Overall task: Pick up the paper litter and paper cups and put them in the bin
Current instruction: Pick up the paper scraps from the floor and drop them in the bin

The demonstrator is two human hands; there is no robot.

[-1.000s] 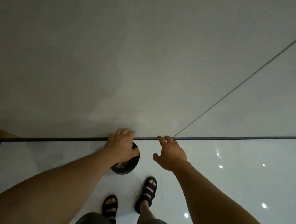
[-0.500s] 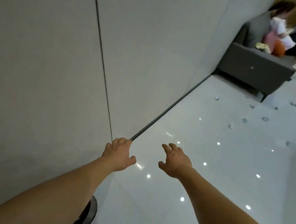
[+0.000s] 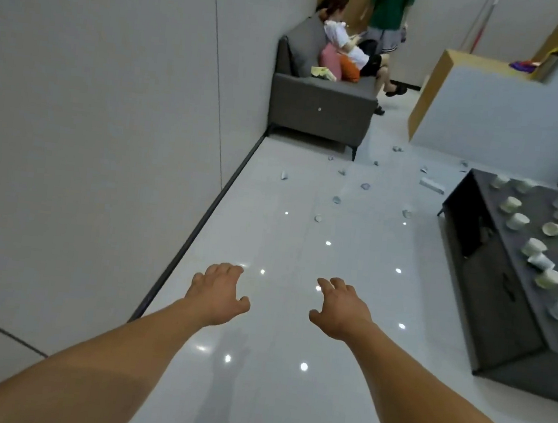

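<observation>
Paper cups (image 3: 517, 221) mostly upright on dark table (image 3: 488, 302), some tipped sideways, left hand (image 3: 217, 294), right hand (image 3: 341, 311), fingers (image 3: 226, 269) loose, empty

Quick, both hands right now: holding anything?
Left hand: open, fingers loosely curled, holding nothing.
Right hand: open, fingers loosely curled, holding nothing.

The setting appeared to be an office lounge: a dark grey upholstered sofa (image 3: 319, 112) stood against pale panelled walls (image 3: 90, 122) on a glossy white tiled floor (image 3: 285, 401), near a white wood-sided counter (image 3: 504, 114).
</observation>
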